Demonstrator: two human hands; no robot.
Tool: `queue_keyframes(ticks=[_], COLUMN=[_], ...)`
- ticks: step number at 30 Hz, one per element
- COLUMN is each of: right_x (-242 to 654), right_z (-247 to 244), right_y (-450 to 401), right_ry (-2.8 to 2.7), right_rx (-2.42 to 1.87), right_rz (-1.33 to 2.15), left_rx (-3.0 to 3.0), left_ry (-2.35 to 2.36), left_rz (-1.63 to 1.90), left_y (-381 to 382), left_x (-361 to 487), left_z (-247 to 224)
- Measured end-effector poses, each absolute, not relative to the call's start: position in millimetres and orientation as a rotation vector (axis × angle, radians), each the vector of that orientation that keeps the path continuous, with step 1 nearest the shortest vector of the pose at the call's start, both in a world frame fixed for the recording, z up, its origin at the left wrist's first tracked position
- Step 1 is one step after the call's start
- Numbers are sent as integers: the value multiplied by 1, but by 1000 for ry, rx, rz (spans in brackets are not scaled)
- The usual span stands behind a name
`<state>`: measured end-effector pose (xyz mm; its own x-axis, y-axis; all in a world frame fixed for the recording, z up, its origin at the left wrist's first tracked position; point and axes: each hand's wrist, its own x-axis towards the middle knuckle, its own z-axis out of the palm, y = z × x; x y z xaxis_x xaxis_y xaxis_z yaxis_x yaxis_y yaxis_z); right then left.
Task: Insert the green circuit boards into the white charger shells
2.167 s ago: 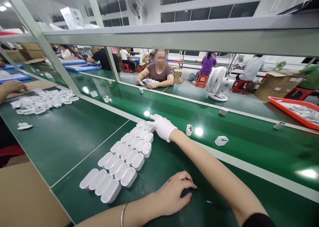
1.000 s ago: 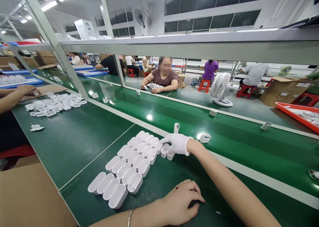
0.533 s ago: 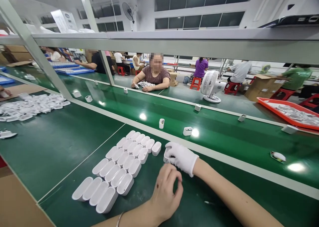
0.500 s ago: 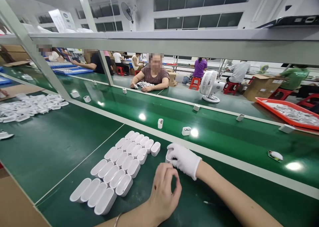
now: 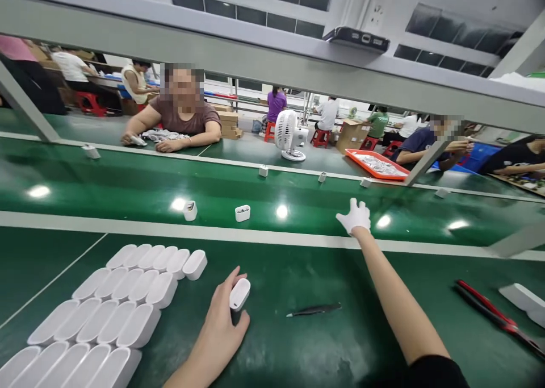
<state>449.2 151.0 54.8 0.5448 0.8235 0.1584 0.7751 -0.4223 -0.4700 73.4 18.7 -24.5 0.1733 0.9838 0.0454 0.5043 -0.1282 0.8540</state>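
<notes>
My bare left hand (image 5: pixel 221 320) has its fingers around a small white oval case (image 5: pixel 240 294), which stands upright on the green table just right of the rows of similar white cases (image 5: pixel 102 314). My right hand (image 5: pixel 356 216), in a white glove, reaches out over the green conveyor belt (image 5: pixel 140 192) with fingers spread and nothing in them. Two white cases with parts inside, one (image 5: pixel 190 211) and another (image 5: pixel 242 213), sit on the belt left of my right hand. Black tweezers (image 5: pixel 314 310) lie on the table between my arms.
Red-handled pliers (image 5: pixel 485 305) and white pieces (image 5: pixel 523 300) lie at the right. A metal shelf beam (image 5: pixel 255 53) crosses above the belt, holding a phone (image 5: pixel 357 39). Beyond the belt are a seated person (image 5: pixel 185 115), a white fan (image 5: pixel 292 135) and an orange tray (image 5: pixel 377 165).
The view has swung right. My right hand has left the white case and stretched out over the belt, its fingers opening. My left hand has closed around the case.
</notes>
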Motion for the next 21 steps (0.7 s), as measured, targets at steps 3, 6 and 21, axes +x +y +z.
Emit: queue_keyframes(ticks=[3,6,21], right_x=[476,464,361], right_z=[44,32,-6], right_y=[156,156,75], right_ry=[-1245,-1274,-2204], right_rx=[-2369,-2366,-1475], right_rz=[182,225,561], left_rx=[1769,1747,1744], left_ry=[1280,1263,1291], left_rz=[825,830,779], left_y=[17,18,28], left_x=[73,73,70], left_z=[-19,-15,-4])
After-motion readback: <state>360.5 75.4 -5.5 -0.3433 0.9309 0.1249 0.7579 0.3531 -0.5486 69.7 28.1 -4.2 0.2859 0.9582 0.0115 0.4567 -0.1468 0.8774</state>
